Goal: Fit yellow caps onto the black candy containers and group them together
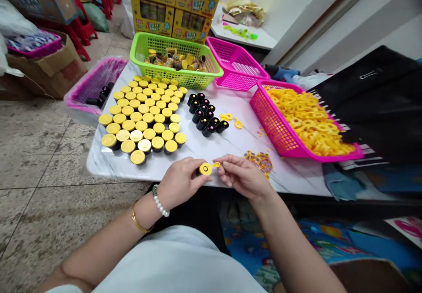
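Observation:
My left hand (180, 179) is closed around a small black cup that wears a yellow lid (205, 169) with a dark hole in its centre. A small round flip cap (216, 165) sticks out from that lid on a short strap. The fingertips of my right hand (244, 175) pinch at this cap. Most of the cup's black body is hidden by my left fingers. Rows of black cups with closed yellow lids (141, 126) stand upright beyond my left hand. Farther right stands a cluster of black cups without yellow lids (208, 130), some showing small coloured pieces on top.
A pink basket of loose yellow lids (273, 128) stands at the right. Small printed pieces (260, 163) lie near my right hand. A green basket (178, 79) with small items and another pink basket (237, 71) sit behind, before stacked yellow boxes (154, 16). Loose lids (238, 123) lie mid-table.

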Tool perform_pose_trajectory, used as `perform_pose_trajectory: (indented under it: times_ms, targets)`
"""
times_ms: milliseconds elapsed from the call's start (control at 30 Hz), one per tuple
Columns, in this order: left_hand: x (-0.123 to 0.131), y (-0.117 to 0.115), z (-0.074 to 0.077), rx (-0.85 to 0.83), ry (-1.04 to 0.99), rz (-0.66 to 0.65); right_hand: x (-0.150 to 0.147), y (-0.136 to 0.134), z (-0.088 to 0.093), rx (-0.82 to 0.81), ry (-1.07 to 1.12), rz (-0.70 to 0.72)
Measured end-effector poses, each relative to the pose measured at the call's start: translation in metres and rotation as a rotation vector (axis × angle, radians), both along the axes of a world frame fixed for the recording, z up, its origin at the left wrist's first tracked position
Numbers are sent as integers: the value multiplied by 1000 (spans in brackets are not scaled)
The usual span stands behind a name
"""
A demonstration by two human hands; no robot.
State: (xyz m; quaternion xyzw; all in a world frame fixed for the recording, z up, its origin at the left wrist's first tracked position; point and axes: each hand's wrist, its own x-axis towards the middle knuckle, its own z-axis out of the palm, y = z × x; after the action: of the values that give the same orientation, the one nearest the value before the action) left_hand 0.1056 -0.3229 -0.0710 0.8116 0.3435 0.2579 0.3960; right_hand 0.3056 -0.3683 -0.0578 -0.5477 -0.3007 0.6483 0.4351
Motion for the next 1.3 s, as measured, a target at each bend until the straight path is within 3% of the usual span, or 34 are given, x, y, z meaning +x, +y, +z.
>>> perform_pose_trajectory:
  times_ms: [167, 267, 500, 600, 767, 933, 1133, 1300]
  targets:
    - [-3, 4, 7, -30, 33, -66, -6, 33, 10, -25, -174, 366]
    - [0, 1, 3, -11, 69, -48, -17, 39, 16, 16, -346, 449]
    - [10, -6, -6, 68, 182, 57, -33, 14, 13, 67, -469, 291]
    - [9, -6, -6, 138, 201, 74, -31, 10, 7, 87, -399, 250]
    - [8, -7, -8, 153, 209, 89, -18, 19, 1, 77, -180, 356]
    - [10, -12, -10, 174, 232, 107, -25, 20, 8, 112, -414, 428]
    - [6, -15, -18, 202, 48, 128, -37, 3, 8, 244, -711, 313]
    - [5, -20, -21, 184, -62, 134, -36, 4, 3, 170, -530, 313]
